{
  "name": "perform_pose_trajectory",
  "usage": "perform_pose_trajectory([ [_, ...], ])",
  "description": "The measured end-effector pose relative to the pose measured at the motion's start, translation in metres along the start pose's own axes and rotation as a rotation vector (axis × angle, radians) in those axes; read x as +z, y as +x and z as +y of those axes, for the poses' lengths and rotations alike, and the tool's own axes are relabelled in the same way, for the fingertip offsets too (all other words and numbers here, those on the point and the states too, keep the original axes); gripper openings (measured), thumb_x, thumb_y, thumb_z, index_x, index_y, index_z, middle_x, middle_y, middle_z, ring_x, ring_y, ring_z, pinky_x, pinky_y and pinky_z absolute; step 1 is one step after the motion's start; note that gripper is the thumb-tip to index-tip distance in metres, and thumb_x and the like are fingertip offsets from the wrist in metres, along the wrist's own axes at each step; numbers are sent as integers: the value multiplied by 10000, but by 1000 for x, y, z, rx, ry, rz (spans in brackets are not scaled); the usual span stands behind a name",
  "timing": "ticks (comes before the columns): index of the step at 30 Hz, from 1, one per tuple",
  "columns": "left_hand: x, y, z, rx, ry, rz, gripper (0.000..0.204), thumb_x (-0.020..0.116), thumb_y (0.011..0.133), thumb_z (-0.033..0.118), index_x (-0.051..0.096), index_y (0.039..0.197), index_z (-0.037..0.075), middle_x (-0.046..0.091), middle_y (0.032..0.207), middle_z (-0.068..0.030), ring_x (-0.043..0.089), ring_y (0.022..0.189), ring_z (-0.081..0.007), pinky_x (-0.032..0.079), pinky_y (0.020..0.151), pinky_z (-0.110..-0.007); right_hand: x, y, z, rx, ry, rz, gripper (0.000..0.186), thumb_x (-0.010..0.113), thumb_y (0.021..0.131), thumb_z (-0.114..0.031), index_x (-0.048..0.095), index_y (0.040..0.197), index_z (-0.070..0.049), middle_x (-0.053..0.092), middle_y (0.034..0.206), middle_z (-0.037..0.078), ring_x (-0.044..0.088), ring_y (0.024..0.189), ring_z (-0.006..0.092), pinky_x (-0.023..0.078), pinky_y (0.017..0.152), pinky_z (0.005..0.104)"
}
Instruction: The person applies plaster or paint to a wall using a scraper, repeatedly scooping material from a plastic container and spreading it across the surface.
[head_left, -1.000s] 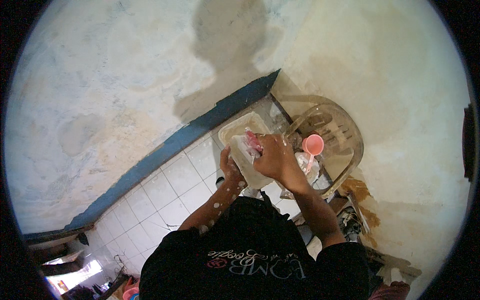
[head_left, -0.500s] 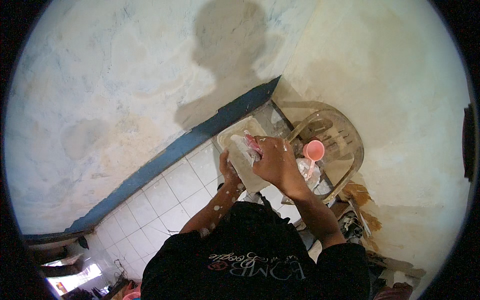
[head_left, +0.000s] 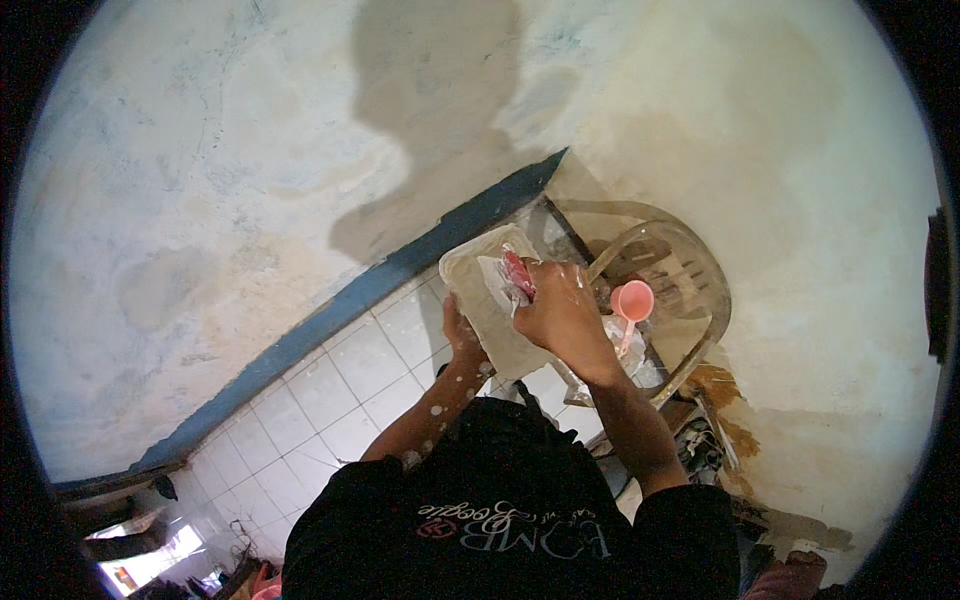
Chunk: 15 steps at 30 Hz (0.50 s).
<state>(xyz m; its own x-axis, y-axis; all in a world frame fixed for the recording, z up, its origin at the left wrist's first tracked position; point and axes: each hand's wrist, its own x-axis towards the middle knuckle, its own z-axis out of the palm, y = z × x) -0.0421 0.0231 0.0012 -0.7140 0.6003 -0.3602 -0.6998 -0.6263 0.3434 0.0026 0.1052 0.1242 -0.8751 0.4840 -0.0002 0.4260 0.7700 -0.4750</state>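
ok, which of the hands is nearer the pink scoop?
Right. The right hand grips the red-handled tool just left of the pink scoop; the left hand is farther left, holding the tub.

I wear a black cloth T-shirt (head_left: pixel 380 550) with short, loose sleeves. On it is a printed design of pale grey letters (head_left: pixel 530 540), which looks upside down to me. Some letters are big and some are thin and curly. Just left of the print is a small, round red mark (head_left: pixel 437 528). My black right sleeve (head_left: pixel 695 525) is to the right of the print. My forearms are bare. Up and left from the print, my left forearm (head_left: pixel 435 412) has round white spots. Up from the print, my right hand (head_left: pixel 562 310) has little white marks.
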Motion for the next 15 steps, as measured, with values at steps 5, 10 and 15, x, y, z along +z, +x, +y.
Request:
perform_pose_trajectory([
  [5, -5, 14, 17, -47, 61, 40, 629, 357, 811, 514, 366, 1265, 79, 450, 1228, -139, 446, 1106, -317, 337, 962, -427, 14, 17, -3, 2, 147, -103, 326, 550, 582, -52, 606, 901, -24, 582, 820, 238, 533, 798, 418, 426, 743, 468],
  [10, -30, 37, 24, -40, 0, -197, 610, 361, 818, 506, 387, 1240, 67, 480, 1175, -153, 480, 1060, -304, 365, 932, -423, 24, 23, -14, -25, 93, -12, 363, 568, 593, -91, 587, 953, -49, 580, 807, 217, 547, 803, 404, 437, 723, 468],
  [15, -36, 49, 20, -93, -50, -163, 614, 380, 812, 507, 395, 1228, 55, 492, 1156, -152, 495, 1039, -292, 382, 914, -411, 11, 31, -15, 122, 227, -57, 337, 551, 597, -78, 596, 930, -43, 573, 892, 224, 503, 887, 399, 413, 764, 440],
])
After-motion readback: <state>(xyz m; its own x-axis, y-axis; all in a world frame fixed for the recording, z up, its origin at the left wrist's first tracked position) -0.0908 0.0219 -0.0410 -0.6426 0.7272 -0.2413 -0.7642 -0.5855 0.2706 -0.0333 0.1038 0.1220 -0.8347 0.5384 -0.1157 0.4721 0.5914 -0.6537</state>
